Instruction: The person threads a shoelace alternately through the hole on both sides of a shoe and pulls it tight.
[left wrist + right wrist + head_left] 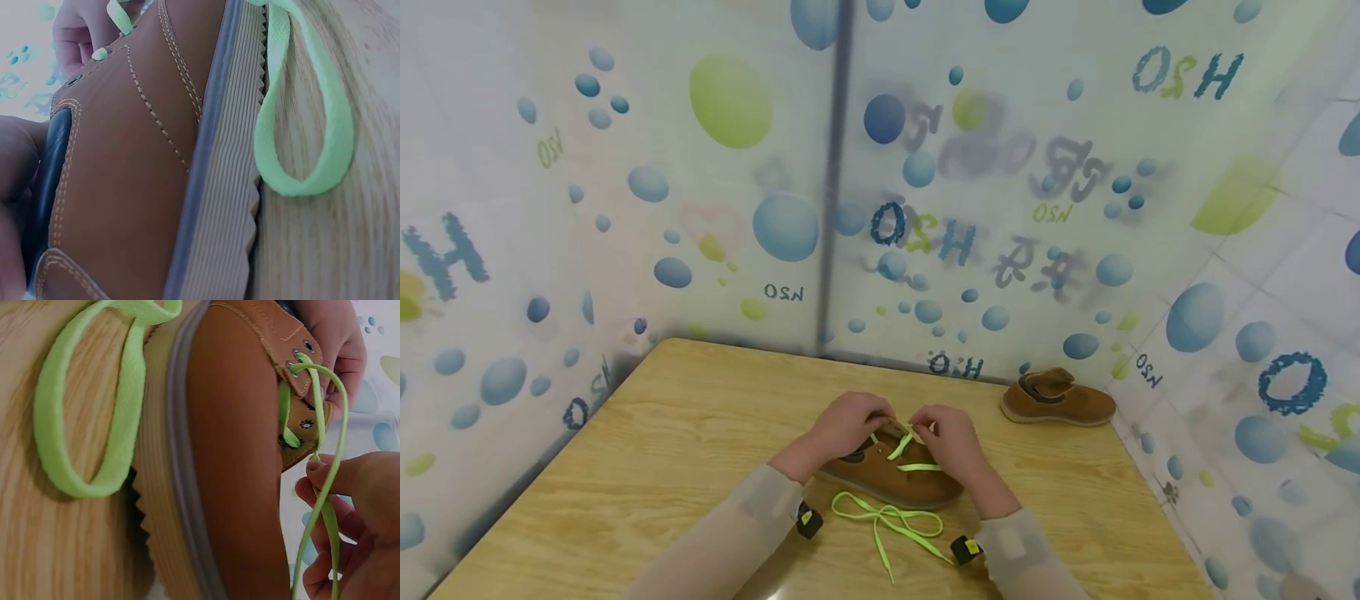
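Note:
A brown leather shoe [887,482] with a pale ridged sole lies in front of me, its toe to the right. Bright green lace [322,406] runs through some of its eyelets. My left hand [850,425] is at the shoe's opening, its fingertips gripping the upper edge by the eyelets; part of that hand [15,206] shows beside the dark collar [53,162]. Between thumb and fingers, my right hand [951,442] pinches the green lace close to an eyelet, with lace strands hanging past the palm [375,519].
A second green shoelace [887,515] lies looped on the wooden table [625,450], just in front of the shoe. Another brown shoe [1060,400] stands at the back right, near the wall. Patterned walls [745,208] enclose the table's back and sides.

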A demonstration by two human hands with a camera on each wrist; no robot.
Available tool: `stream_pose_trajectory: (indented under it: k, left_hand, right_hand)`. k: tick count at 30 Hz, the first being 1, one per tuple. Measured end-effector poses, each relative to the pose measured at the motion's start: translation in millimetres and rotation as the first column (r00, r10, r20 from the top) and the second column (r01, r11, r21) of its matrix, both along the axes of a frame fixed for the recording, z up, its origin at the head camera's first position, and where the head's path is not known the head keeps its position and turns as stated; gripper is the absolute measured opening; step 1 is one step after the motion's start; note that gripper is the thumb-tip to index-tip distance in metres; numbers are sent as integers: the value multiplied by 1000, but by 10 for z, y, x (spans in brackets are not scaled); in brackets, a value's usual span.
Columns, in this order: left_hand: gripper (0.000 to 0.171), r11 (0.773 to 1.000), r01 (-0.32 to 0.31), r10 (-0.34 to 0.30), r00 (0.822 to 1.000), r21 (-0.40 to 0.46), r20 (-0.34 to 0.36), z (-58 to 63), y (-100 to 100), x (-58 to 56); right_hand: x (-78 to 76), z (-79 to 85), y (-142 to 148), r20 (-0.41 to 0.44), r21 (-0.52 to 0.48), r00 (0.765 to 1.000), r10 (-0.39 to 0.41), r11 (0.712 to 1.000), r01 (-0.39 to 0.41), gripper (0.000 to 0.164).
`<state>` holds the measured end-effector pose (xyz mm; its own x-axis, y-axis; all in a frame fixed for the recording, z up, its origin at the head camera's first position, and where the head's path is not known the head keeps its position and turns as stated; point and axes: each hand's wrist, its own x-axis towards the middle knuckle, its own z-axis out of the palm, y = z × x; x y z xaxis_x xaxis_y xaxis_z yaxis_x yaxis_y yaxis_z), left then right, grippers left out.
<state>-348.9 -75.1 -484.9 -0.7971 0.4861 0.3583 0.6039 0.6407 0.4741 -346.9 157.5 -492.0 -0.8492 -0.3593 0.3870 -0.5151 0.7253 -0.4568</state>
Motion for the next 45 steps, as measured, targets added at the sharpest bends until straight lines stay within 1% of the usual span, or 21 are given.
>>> stream_pose_trajectory:
  k: [5,10,17,21,24,28,34,39,45]
  left_hand:
    - [12,1000,-3,3,1000,-6,15,11,0,12]
    - [12,1000,-16,16,1000,-14,23,0,8,7]
    - [13,1000,-16,17,1000,-19,18,-11,15,-1]
    - [13,1000,-11,11,1000,-21,14,-12,14,4]
    - [13,1000,-12,12,1000,-20,15,-13,14,5]
    - [13,1000,-15,15,1000,-17,24,-11,18,2]
    - [13,1000,-14,15,999,-15,32,4,18,9]
    - [12,1000,-19,19,999,-18,35,21,20,22]
    - [12,999,-31,31,999,-18,34,13,26,13]
  right_hand:
    - [8,-20,-30,-49,17,999,4,1000,-3,12]
    - [17,-47,-54,-87,9,996,4,1000,-3,12]
    - [15,-103,-52,-101,-44,994,39,998,-44,14]
    - [-8,-139,-39,-119,-56,991,54,997,-61,16]
    - [-24,-160,-37,-115,-58,991,64,996,-71,18]
    - [-28,-167,-46,-97,-77,993,72,994,-79,18]
    - [-12,-158,-77,-21,-128,995,96,987,-98,19]
    - [-6,-157,-72,15,-147,993,116,983,-113,19]
    - [9,-128,-69,126,-200,981,145,973,-118,19]
